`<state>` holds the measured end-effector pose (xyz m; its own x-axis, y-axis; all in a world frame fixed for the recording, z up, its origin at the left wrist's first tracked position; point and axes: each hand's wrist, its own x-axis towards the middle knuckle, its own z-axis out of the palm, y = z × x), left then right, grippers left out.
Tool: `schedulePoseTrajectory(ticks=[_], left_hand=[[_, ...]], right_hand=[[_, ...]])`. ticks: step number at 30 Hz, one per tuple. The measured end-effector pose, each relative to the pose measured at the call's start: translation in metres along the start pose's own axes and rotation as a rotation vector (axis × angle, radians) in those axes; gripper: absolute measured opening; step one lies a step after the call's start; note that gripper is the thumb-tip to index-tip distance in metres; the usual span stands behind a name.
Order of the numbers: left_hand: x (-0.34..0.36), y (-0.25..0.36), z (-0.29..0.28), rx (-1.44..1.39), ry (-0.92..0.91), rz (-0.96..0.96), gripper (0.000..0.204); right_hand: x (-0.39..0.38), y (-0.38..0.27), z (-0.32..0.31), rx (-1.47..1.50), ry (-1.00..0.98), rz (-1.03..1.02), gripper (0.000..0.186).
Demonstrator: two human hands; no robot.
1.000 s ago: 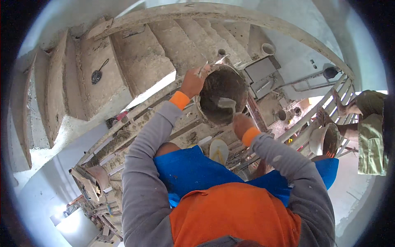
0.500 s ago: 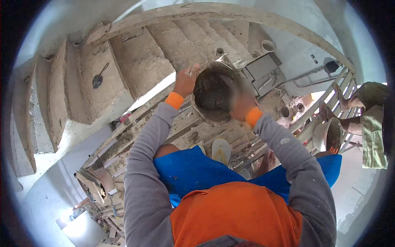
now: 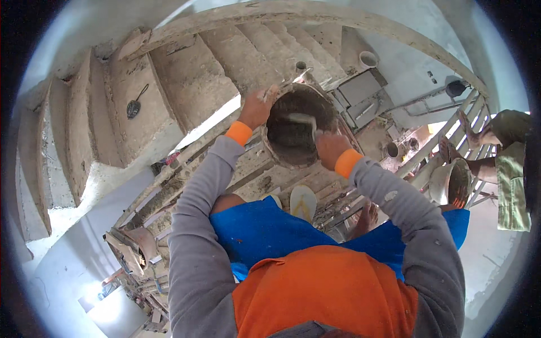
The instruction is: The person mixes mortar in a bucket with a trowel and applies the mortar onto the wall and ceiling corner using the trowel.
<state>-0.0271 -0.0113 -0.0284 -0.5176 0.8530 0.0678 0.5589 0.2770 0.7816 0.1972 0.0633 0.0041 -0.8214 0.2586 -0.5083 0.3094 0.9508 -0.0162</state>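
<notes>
In front of me is a round grey bucket (image 3: 284, 141), dark and mortar-caked inside, seen from above. My left hand (image 3: 257, 106) is closed on the left of its upper rim. My right hand (image 3: 331, 148) is closed around the handle of a trowel (image 3: 301, 117), at the bucket's right side; the pale blade is inside the bucket. My sandalled foot (image 3: 303, 201) shows below the bucket, on worn wooden planks.
Rough concrete steps (image 3: 220, 56) run across the top left, with a dark looped object (image 3: 133, 108). A co-worker's legs and bare feet (image 3: 479, 174) are at the right by a railing (image 3: 462, 112) and a pale bucket (image 3: 448, 183). A curved beam (image 3: 293, 12) crosses the top.
My right hand and the trowel have moved up and a little left since a second ago, the blade higher in the bucket. My left hand and the bucket have shifted slightly left in view.
</notes>
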Motion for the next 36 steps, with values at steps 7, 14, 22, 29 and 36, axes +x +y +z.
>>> schedulePoseTrajectory(ticks=[7,14,22,29,36], left_hand=[[-0.003,0.012,-0.007,-0.056,-0.058,0.000,0.052],[0.006,0.003,0.002,0.053,-0.058,-0.055,0.050],[-0.010,0.034,0.006,0.033,-0.004,0.096,0.042],[-0.021,0.031,0.010,-0.089,-0.086,0.161,0.039],[-0.019,0.006,0.017,-0.028,-0.030,0.375,0.032]], right_hand=[[-0.014,-0.003,0.022,-0.088,-0.014,-0.024,0.022],[0.010,0.000,0.055,-0.100,0.195,-0.020,0.025],[-0.016,0.054,0.006,0.545,-0.336,-0.026,0.028],[0.010,0.043,0.077,0.389,0.054,-0.887,0.032],[0.017,0.024,0.036,0.225,-0.314,-0.088,0.052]])
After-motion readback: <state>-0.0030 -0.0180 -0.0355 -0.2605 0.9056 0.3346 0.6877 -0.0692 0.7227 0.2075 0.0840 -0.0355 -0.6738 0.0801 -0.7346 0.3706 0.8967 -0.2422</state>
